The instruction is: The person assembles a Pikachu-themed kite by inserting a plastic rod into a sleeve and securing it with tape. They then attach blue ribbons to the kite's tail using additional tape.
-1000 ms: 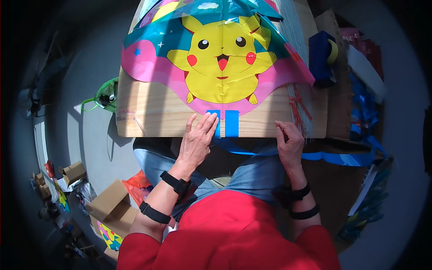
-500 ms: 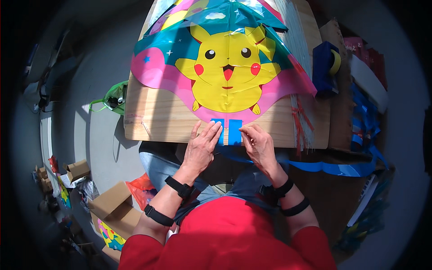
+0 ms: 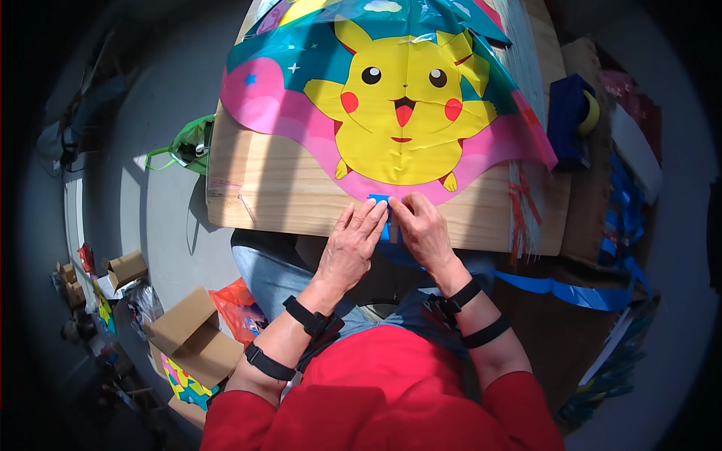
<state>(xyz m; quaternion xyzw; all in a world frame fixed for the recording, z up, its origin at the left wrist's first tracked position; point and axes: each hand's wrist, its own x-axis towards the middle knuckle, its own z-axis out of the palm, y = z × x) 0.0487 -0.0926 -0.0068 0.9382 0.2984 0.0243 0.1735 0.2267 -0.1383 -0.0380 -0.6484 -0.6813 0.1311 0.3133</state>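
A thin plastic kite (image 3: pixel 402 154) with a yellow cartoon figure on pink and teal lies spread over the wooden table (image 3: pixel 293 195). At its lower edge, by the table's near side, are blue ribbon strips (image 3: pixel 386 231), partly hidden under my fingers. My left hand (image 3: pixel 350 244) is palm down, its fingers stretched out and lying on the left strip. Close beside it, my right hand (image 3: pixel 426 233) has its fingers bent and pressed together at the kite's bottom edge, over the right strip, which they mostly cover.
A blue tape dispenser (image 3: pixel 568 120) with yellow tape stands at the table's right edge, near a bundle of thin white sticks (image 3: pixel 529 225) with red ends. Long blue ribbon (image 3: pixel 564 287) trails at the right. Left are a green bag (image 3: pixel 192 143) and an open cardboard box (image 3: pixel 199 338).
My right hand has moved left and forward from the outer edge of the right blue strip onto the kite's bottom edge. My left hand has stayed on its strip. The view has shifted slightly.
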